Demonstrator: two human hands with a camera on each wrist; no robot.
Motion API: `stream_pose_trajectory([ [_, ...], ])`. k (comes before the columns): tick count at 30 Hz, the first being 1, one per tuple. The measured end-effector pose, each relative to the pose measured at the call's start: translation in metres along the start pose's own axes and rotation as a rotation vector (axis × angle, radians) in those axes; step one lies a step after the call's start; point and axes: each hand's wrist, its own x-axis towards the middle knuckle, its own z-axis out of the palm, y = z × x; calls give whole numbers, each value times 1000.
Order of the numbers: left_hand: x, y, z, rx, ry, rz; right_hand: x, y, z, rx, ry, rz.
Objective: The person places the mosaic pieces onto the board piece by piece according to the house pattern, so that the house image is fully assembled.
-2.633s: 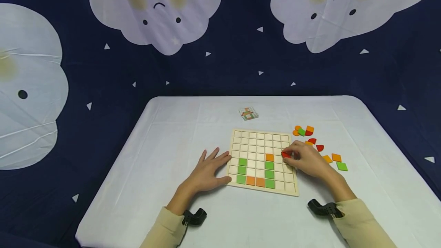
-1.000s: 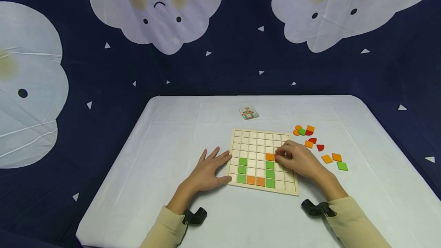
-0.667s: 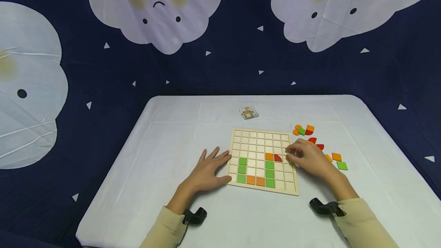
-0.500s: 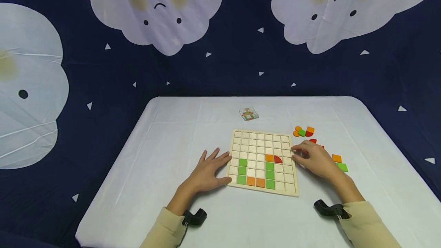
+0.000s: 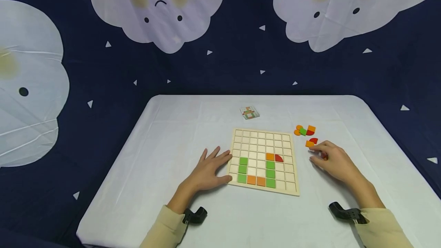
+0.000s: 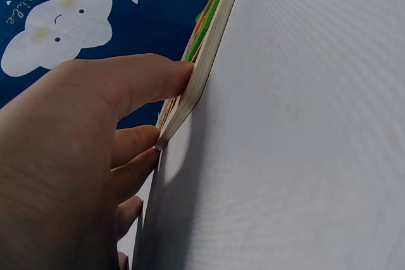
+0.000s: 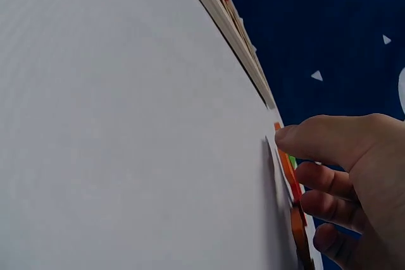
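Right hand point(image 5: 335, 162) has shifted right from the board point(image 5: 262, 142) to loose tiles point(image 5: 309, 144), thumb and index parted, no pinch visible; best grip by edges while left hand point(image 5: 205, 174), fingers spread, steadies board.

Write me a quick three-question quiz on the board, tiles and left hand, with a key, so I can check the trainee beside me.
1. How many green square tiles sit on the wooden grid board?
2. True or false: the left hand is wholly apart from the wooden grid board.
3. In the head view, which piece sits immediately right of the board's topmost orange square tile?

Key:
1. Six.
2. False; it touches the board's edge.
3. A red quarter-circle tile.
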Motion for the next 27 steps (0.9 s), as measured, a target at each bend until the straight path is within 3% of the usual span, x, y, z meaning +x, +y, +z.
stream_pose_trajectory([
  [12,-1,1,-1,8,1,6,-15,17,-11,-31,-17,109],
  [27,0,-1,2,21,-1,1,-20,20,-20,-38,-45,155],
])
